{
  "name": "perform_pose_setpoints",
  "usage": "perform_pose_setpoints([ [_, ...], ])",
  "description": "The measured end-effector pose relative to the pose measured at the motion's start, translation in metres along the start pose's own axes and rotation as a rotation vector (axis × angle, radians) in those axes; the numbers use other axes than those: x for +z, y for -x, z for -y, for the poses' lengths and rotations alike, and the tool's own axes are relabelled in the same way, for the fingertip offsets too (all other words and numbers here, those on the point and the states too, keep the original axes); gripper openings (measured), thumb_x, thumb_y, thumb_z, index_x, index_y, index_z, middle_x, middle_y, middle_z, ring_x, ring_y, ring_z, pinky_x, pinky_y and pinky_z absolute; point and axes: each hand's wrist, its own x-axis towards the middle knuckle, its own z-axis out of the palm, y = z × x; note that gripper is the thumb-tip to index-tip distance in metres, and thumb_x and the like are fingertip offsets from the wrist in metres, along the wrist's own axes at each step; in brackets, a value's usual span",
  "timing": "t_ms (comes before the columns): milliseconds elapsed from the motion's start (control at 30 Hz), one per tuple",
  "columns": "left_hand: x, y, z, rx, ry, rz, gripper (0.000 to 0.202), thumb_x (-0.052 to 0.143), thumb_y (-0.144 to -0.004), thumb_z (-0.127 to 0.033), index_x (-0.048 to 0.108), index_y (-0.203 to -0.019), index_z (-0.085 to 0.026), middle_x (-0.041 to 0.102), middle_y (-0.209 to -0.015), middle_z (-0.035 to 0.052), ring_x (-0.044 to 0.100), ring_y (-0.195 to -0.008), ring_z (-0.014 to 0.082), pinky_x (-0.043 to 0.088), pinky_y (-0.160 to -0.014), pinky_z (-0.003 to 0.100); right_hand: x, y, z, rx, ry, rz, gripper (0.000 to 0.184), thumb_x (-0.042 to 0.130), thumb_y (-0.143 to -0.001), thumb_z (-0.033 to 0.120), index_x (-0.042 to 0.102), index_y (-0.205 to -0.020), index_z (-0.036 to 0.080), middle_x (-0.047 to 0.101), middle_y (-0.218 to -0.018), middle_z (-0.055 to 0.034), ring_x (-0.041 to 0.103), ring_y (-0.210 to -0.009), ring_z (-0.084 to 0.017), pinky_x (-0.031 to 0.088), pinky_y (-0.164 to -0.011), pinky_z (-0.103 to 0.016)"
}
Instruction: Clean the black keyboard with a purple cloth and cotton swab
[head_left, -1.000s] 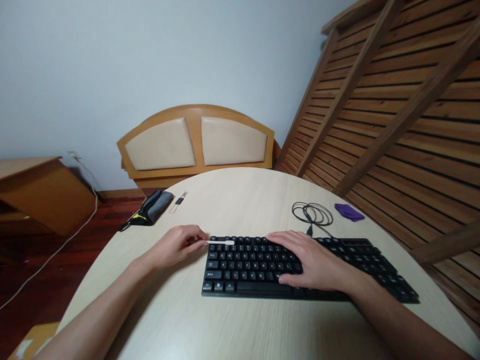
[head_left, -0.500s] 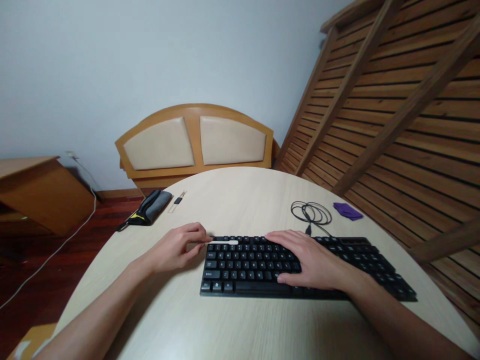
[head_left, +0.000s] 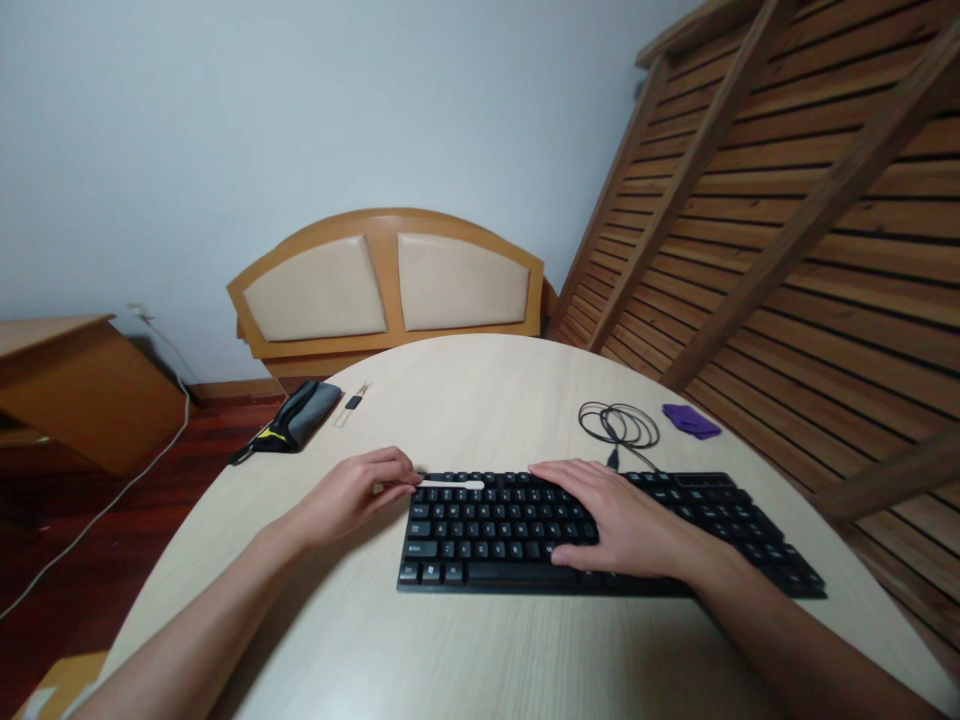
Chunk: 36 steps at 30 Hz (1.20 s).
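A black keyboard (head_left: 495,535) lies across the round pale wooden table (head_left: 480,390). My left hand (head_left: 352,492) is at the keyboard's left end, fingers pinched on a thin white stick (head_left: 454,485) whose tip rests along the top row of keys. My right hand (head_left: 619,520) lies flat on the middle of the keyboard, fingers stretched out and pressing it down. The keyboard's black cable (head_left: 621,425) is coiled just behind it.
A grey and black pouch (head_left: 294,420) sits at the table's far left edge, with a small clear strip (head_left: 351,403) beside it. A purple cloth (head_left: 691,421) lies far right. Beyond stand a wooden headboard (head_left: 386,280), slatted wooden frame (head_left: 787,200) and cabinet (head_left: 75,385).
The white stick has slid a little to the right along the top row of keys. My right hand has stayed flat on the keyboard.
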Motion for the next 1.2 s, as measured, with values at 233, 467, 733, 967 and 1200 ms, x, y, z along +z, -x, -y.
perform_pose_setpoints([
  [233,0.006,-0.001,-0.009,0.032,-0.054,0.009,0.033,0.044,-0.099,-0.014,0.068,-0.12,-0.02,0.064,-0.112,0.0103,0.063,-0.098,0.0192,0.054,-0.087,0.035,0.002,0.001,-0.003,-0.02,-0.016,-0.02,0.085,0.074,-0.077,0.061,0.046,-0.149,0.026,0.055,-0.147,-0.0115,0.051,-0.133,-0.034,0.039,-0.112,-0.054],
  [467,0.013,-0.003,-0.017,0.035,-0.155,0.028,0.038,0.042,-0.103,-0.017,0.064,-0.133,-0.027,0.063,-0.112,0.0093,0.062,-0.097,0.0209,0.053,-0.08,0.033,0.001,0.002,-0.001,-0.016,-0.007,-0.019,0.083,0.075,-0.077,0.061,0.047,-0.147,0.025,0.055,-0.147,-0.0114,0.051,-0.133,-0.034,0.039,-0.112,-0.053],
  [733,0.009,-0.002,-0.018,0.021,-0.189,0.037,0.04,0.044,-0.1,-0.014,0.064,-0.132,-0.027,0.065,-0.113,0.0089,0.063,-0.098,0.0228,0.053,-0.082,0.036,-0.001,0.0,0.001,-0.009,0.008,-0.009,0.083,0.075,-0.076,0.061,0.049,-0.145,0.023,0.057,-0.145,-0.0127,0.052,-0.132,-0.034,0.04,-0.111,-0.052],
  [967,0.008,-0.001,-0.013,0.034,-0.17,-0.014,0.038,0.044,-0.1,-0.015,0.068,-0.128,-0.025,0.066,-0.112,0.0096,0.063,-0.097,0.0213,0.054,-0.081,0.034,-0.002,0.0,0.002,-0.006,-0.009,-0.005,0.081,0.076,-0.076,0.058,0.051,-0.144,0.023,0.058,-0.144,-0.0117,0.053,-0.131,-0.033,0.04,-0.112,-0.052],
  [1200,0.008,0.0,-0.012,0.038,-0.187,0.004,0.041,0.044,-0.099,-0.013,0.065,-0.131,-0.027,0.063,-0.117,0.009,0.063,-0.101,0.0212,0.054,-0.085,0.036,-0.001,-0.001,0.001,-0.012,0.016,0.006,0.082,0.075,-0.078,0.061,0.05,-0.144,0.02,0.057,-0.145,-0.0133,0.052,-0.132,-0.033,0.04,-0.112,-0.051],
])
